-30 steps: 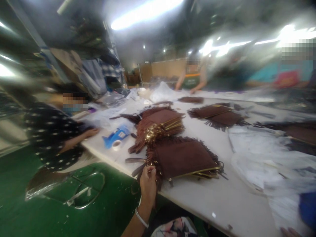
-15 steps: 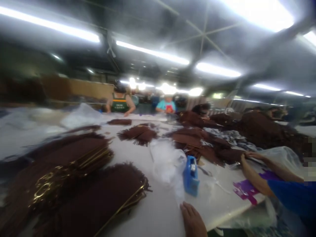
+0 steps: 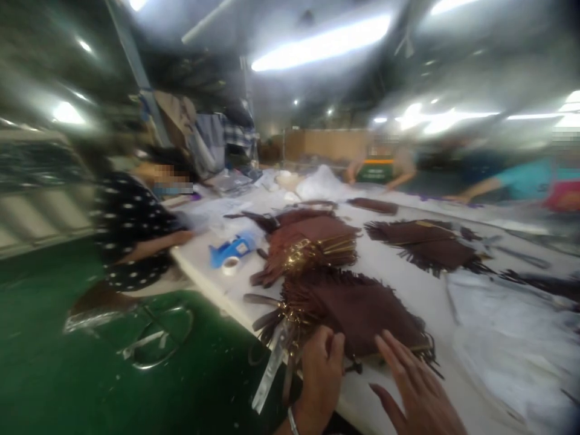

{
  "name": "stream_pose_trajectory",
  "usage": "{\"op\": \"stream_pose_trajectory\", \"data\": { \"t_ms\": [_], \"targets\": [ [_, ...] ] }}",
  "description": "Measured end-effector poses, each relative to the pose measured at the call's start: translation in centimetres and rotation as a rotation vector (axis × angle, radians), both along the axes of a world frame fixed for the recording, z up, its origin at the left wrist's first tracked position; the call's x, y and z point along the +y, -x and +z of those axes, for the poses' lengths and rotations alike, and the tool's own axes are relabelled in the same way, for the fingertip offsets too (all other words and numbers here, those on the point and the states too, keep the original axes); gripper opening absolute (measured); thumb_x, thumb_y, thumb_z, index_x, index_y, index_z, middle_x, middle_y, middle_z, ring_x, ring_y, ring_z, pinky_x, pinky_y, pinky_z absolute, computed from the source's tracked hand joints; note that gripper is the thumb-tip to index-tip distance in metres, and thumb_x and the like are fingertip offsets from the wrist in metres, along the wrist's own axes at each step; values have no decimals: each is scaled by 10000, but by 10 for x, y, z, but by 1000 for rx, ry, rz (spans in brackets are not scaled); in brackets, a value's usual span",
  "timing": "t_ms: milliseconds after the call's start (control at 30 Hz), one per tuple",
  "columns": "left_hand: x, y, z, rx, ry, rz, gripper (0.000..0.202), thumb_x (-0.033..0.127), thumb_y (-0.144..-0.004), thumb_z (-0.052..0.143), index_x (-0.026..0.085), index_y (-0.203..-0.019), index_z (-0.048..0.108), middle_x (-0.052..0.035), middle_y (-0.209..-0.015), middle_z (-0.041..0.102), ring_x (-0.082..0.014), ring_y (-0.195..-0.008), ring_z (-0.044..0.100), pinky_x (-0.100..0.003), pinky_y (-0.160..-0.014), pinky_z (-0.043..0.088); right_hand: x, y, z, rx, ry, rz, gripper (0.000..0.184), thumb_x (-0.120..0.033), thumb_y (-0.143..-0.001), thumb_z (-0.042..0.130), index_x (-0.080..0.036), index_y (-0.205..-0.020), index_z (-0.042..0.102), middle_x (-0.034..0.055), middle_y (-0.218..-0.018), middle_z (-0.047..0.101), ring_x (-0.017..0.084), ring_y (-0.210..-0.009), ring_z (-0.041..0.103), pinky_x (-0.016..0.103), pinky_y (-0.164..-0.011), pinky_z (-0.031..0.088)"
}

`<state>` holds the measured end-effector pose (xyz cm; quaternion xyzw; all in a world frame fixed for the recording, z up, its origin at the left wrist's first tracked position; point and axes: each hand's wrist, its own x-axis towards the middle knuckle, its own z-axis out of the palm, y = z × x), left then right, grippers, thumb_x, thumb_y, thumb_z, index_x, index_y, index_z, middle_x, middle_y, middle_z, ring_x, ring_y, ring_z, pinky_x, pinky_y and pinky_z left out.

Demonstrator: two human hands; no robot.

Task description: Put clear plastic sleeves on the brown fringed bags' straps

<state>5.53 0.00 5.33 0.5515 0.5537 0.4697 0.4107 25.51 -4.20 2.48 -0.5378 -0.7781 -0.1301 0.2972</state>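
Observation:
A stack of brown fringed bags point(image 3: 357, 308) with gold trim lies at the near edge of a long white table point(image 3: 399, 266). My left hand point(image 3: 321, 371) curls its fingers over the near corner of this stack, by the gold hardware and hanging straps point(image 3: 276, 356). Beside it, my right hand point(image 3: 417, 393) lies open, fingers spread, on the stack's near edge. A second stack of the same bags point(image 3: 312, 244) sits just behind.
A person in a dotted black top point(image 3: 131, 229) sits at the left, near a blue tape dispenser point(image 3: 233, 249). More brown bags point(image 3: 426, 244) and clear plastic bags point(image 3: 512, 338) cover the right. Other people work at the far end. The floor point(image 3: 67, 374) is green.
The view swung right and then back left to the near bags. My right hand has come in from the table edge onto the stack; my left hand is on its corner again.

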Motion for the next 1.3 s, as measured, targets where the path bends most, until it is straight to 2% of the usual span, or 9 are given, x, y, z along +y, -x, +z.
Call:
{"op": "stream_pose_trajectory", "data": {
  "t_ms": [133, 267, 400, 500, 600, 800, 1100, 1200, 1300],
  "targets": [
    [-20, 5, 2, -120, -34, -148, 299, 446, -916, 437, 215, -984, 614, -28, -726, 650, -165, -620, 599, -254, -563, 425, 38, 62, 28, 73, 88, 43, 556, -108, -838, 386, -244, -1372, 457, 59, -1288, 612, 227, -1148, 589, 385, -966, 484],
    [-12, 12, -28, -190, 102, -116, 431, 481, -888, 451, 172, -1151, 596, -41, -705, 671, -188, -604, 595, -293, -593, 467, 50, 60, 36, 292, 183, -15, 543, -42, -764, 361, -226, -1229, 573, 44, -1170, 682, 200, -1073, 634, 336, -951, 496],
    [10, 11, -47, -139, 109, -315, 429, 374, -886, 472, 185, -1266, 540, -81, -926, 714, -216, -760, 654, -326, -679, 511, 55, 50, 54, 543, 224, -216, 410, -152, -835, 404, -235, -1197, 576, 36, -1091, 706, 207, -1008, 661, 313, -861, 516],
    [28, 26, -46, 125, -107, -84, 303, 332, -905, 456, 208, -1140, 601, -100, -1088, 668, -243, -935, 637, -376, -821, 494, 62, 46, 64, 584, 264, -278, 360, -210, -829, 444, -232, -1154, 599, 36, -989, 719, 222, -940, 671, 312, -815, 501],
    [46, 47, -44, 456, -217, 208, 235, 371, -901, 494, 197, -1038, 572, -93, -1003, 637, -265, -929, 618, -389, -810, 477, 69, 47, 64, 558, 284, -282, 333, -221, -807, 459, -222, -1098, 622, 30, -887, 718, 224, -851, 673, 294, -739, 483],
    [64, 62, -45, 870, -252, 206, 191, 353, -889, 537, 169, -937, 519, -71, -894, 596, -246, -808, 607, -344, -694, 446, 78, 54, 65, 520, 303, -320, 283, -258, -805, 477, -232, -1032, 644, 14, -822, 717, 228, -779, 657, 289, -683, 436],
    [75, 68, -8, 1062, -479, 33, 145, 257, -910, 469, 161, -906, 578, -105, -870, 614, -275, -852, 588, -388, -768, 420, 84, 37, 73, 714, 304, -313, 303, -429, -824, 491, -223, -942, 679, -1, -823, 709, 224, -803, 627, 290, -692, 439],
    [84, 66, 12, 906, -425, 1, 156, 259, -917, 451, 179, -968, 575, -91, -865, 642, -254, -788, 608, -353, -703, 423, 86, 34, 72, 757, 322, -323, 292, -425, -801, 515, -232, -937, 686, -10, -831, 713, 230, -813, 626, 294, -695, 440],
    [94, 63, 21, 425, -216, -63, 111, 278, -890, 495, 201, -920, 570, -42, -755, 649, -214, -701, 615, -323, -678, 436, 87, 32, 71, 795, 356, -331, 289, -442, -801, 524, -248, -940, 688, -21, -832, 712, 234, -827, 624, 301, -709, 436]
  ]
}}
